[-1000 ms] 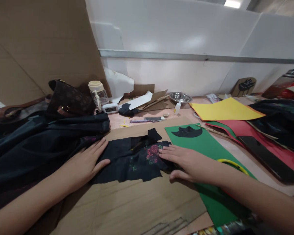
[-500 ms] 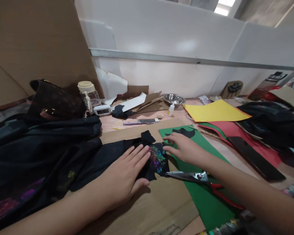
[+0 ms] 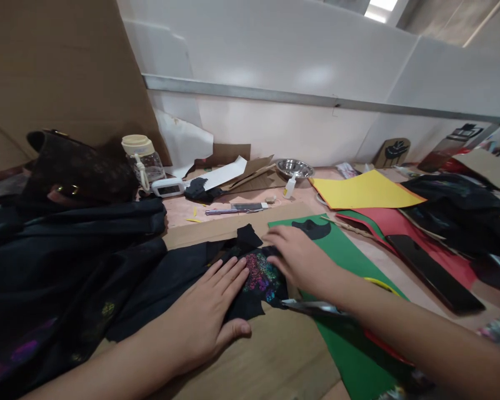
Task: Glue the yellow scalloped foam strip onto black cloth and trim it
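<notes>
My left hand (image 3: pixel 210 308) lies flat, fingers stretched, on a piece of black cloth (image 3: pixel 183 266) with a glittering multicoloured patch (image 3: pixel 260 278). The cloth rests on a brown cardboard sheet (image 3: pixel 270 355). My right hand (image 3: pixel 298 255) reaches across to the cloth's right edge, fingers extended and touching the fabric beside the patch. Scissors with red handles (image 3: pixel 316 307) lie under my right forearm on a green paper sheet (image 3: pixel 350 261), which carries a black cut-out shape (image 3: pixel 314 228).
A heap of dark fabric (image 3: pixel 58 261) and a dark bag (image 3: pixel 75 172) fill the left. A plastic bottle (image 3: pixel 144 158), a glue bottle (image 3: pixel 289 186), a steel bowl (image 3: pixel 294 166), yellow paper (image 3: pixel 362 189), red paper (image 3: pixel 400 222) and a black phone (image 3: pixel 433 272) lie behind and right.
My left hand slid right over the cloth toward the glitter patch. My right hand lifted off, then came back down onto the cloth's right edge; scissors came into view.
</notes>
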A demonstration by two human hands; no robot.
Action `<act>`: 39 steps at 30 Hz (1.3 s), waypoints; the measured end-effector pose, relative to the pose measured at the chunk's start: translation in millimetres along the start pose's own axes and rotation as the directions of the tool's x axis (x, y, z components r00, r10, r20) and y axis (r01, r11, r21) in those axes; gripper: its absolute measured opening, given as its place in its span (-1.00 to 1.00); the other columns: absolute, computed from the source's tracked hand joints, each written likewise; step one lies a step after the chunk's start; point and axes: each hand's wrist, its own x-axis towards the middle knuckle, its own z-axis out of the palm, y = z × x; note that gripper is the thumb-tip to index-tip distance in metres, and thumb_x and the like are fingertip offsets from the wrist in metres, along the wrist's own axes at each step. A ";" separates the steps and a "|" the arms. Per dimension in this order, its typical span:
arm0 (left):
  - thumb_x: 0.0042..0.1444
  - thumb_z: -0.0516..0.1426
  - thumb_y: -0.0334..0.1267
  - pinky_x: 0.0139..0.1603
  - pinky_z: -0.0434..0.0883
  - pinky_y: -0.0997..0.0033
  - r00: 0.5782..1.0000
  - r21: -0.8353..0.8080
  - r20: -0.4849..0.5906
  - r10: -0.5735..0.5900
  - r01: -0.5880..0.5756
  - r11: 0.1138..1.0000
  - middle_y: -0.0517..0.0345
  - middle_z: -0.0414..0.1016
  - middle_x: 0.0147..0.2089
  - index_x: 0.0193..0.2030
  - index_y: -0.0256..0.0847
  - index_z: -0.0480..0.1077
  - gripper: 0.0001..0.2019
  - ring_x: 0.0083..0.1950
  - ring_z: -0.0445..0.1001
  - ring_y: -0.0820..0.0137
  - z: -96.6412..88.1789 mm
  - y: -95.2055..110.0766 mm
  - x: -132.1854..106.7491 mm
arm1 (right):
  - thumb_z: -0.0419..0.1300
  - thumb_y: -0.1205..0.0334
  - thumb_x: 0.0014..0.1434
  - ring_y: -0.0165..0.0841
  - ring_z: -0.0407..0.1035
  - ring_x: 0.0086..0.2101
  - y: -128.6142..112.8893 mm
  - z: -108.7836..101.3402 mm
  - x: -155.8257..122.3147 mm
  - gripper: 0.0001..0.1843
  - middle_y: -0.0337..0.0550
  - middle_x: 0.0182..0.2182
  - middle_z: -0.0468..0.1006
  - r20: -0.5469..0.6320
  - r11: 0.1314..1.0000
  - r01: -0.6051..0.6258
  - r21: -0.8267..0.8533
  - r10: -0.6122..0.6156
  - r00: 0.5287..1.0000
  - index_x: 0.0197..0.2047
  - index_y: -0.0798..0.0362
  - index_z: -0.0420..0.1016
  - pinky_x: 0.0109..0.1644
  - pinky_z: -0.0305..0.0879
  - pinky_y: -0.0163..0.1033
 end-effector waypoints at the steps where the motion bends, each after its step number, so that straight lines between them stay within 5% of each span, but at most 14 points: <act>1: 0.36 -0.12 0.34 0.58 0.00 -0.16 1.000 -0.008 -0.010 -0.003 0.003 1.000 -0.14 -0.18 0.61 0.58 -0.31 -0.07 -0.12 0.61 -0.14 0.00 1.1 -1.0 -0.3 | 0.23 0.23 0.38 -0.03 0.24 0.34 -7.7 0.4 -3.3 -0.46 0.22 0.35 0.38 0.048 0.997 0.070 0.016 -0.071 0.996 0.37 0.18 0.38 0.45 0.14 0.15; 3: 0.36 -0.12 0.34 0.58 0.05 -0.12 0.999 -0.024 -0.030 -0.019 0.018 1.000 -0.17 -0.19 0.62 0.58 -0.32 -0.10 -0.10 0.62 -0.13 0.03 3.0 -5.2 -2.6 | 0.22 0.00 0.40 -0.03 -0.01 0.46 -20.5 2.8 -9.9 -0.21 0.22 0.48 0.12 0.198 0.984 0.162 0.067 -0.173 0.965 0.51 0.24 0.14 0.53 -0.02 0.12; 6: 0.37 -0.13 0.31 0.54 0.10 -0.21 0.992 -0.007 -0.046 -0.121 0.121 0.993 -0.16 -0.15 0.61 0.58 -0.31 -0.06 -0.13 0.61 -0.07 -0.02 2.8 -19.2 -12.7 | 0.13 -0.24 0.39 0.03 -0.29 0.51 -28.2 6.9 -16.3 0.03 0.25 0.53 -0.22 0.375 0.984 0.136 0.113 -0.169 0.911 0.57 0.33 -0.14 0.55 -0.17 0.20; 10: 0.37 -0.17 0.31 0.49 0.12 -0.37 0.946 0.055 -0.068 -0.316 0.320 0.946 -0.22 0.10 0.55 0.53 -0.33 0.10 -0.16 0.54 0.13 -0.16 -0.2 -49.0 -36.4 | 0.08 -0.34 0.37 -0.05 -0.40 0.51 -24.9 7.5 -16.6 0.05 0.07 0.55 -0.34 0.417 0.990 0.080 0.120 -0.123 0.900 0.58 0.19 -0.22 0.56 -0.27 0.19; 14: 0.34 -0.14 0.36 0.47 0.19 -0.30 0.922 0.080 -0.180 -0.344 0.362 0.929 -0.38 0.31 0.44 0.33 -0.45 0.40 -0.13 0.48 0.26 -0.18 -3.6 -78.9 -51.2 | 0.05 -0.36 0.37 -0.08 -0.43 0.51 -22.9 7.2 -15.2 0.04 -0.04 0.55 -0.42 0.440 0.994 0.052 0.095 -0.089 0.893 0.59 0.10 -0.28 0.55 -0.29 0.17; 19: 0.38 -0.03 0.16 0.35 0.41 -0.06 0.871 0.089 -0.321 -0.371 0.418 0.904 -0.25 0.49 0.32 0.35 -0.33 0.36 -0.35 0.34 0.47 -0.02 -25.5 -108.2 -52.4 | 0.02 -0.40 0.36 -0.10 -0.42 0.51 -23.5 7.7 -16.9 0.03 -0.11 0.55 -0.41 0.450 0.997 0.020 0.077 -0.053 0.891 0.59 0.03 -0.29 0.55 -0.29 0.16; 23: 0.42 -0.07 -0.05 0.15 0.51 -0.12 0.804 0.109 -0.453 -0.386 0.479 0.871 -0.25 0.60 0.14 0.19 -0.33 0.47 -0.52 0.13 0.59 -0.06 -50.6 -107.7 -56.5 | 0.06 -0.37 0.35 -0.07 -0.38 0.51 -21.7 6.6 -17.2 0.04 -0.06 0.55 -0.36 0.445 0.997 0.024 0.079 -0.057 0.894 0.59 0.06 -0.25 0.55 -0.27 0.18; 26: 0.42 -0.02 -0.08 0.20 0.48 -0.01 0.852 0.150 -0.432 -0.296 0.392 0.908 -0.09 0.62 0.09 0.05 -0.19 0.56 -0.61 0.11 0.58 0.05 -54.4 -91.2 -57.6 | 0.13 -0.33 0.34 -0.03 -0.33 0.51 -16.9 5.0 -17.0 0.03 -0.04 0.55 -0.29 0.425 0.992 0.028 0.119 -0.077 0.902 0.59 0.04 -0.21 0.54 -0.23 0.21; 28: 0.37 0.08 0.01 0.28 0.44 0.06 0.888 0.156 -0.373 -0.268 0.344 0.926 -0.06 0.55 0.24 0.18 -0.15 0.51 -0.59 0.23 0.52 0.07 -47.7 -83.3 -57.2 | 0.16 -0.32 0.33 -0.01 -0.30 0.50 -12.7 3.9 -17.5 0.02 -0.04 0.55 -0.25 0.411 0.988 0.030 0.152 -0.090 0.907 0.58 0.02 -0.18 0.53 -0.21 0.24; 32: 0.23 0.20 0.18 0.29 0.39 -0.19 0.840 0.139 -0.356 -0.409 0.480 0.866 -0.42 0.35 0.39 0.42 -0.42 0.25 -0.18 0.35 0.38 -0.20 -32.5 -93.3 -56.4 | 0.22 -0.28 0.31 0.04 -0.23 0.49 -4.6 3.8 -19.5 0.00 0.02 0.54 -0.16 0.357 0.978 0.028 0.208 -0.102 0.929 0.58 0.01 -0.08 0.52 -0.13 0.27; 36: 0.31 0.12 0.00 0.05 0.47 -0.16 0.832 0.140 -0.362 -0.421 0.495 0.858 -0.21 0.61 0.01 0.12 -0.27 0.52 -0.57 0.04 0.55 -0.12 -43.1 -109.1 -53.2 | 0.24 -0.24 0.31 0.03 -0.19 0.49 -0.7 4.6 -19.7 -0.03 0.01 0.54 -0.12 0.331 0.971 0.044 0.237 -0.123 0.936 0.57 -0.02 -0.04 0.52 -0.11 0.25; 39: 0.29 0.13 -0.10 0.10 0.42 -0.05 0.859 0.131 -0.368 -0.356 0.427 0.895 -0.03 0.63 -0.04 -0.15 -0.15 0.57 -0.76 0.02 0.56 0.04 -65.6 -99.9 -46.8 | 0.22 -0.27 0.32 0.02 -0.22 0.50 -1.0 3.1 -18.5 -0.02 -0.02 0.54 -0.14 0.358 0.975 0.030 0.221 -0.110 0.927 0.58 -0.01 -0.06 0.53 -0.15 0.25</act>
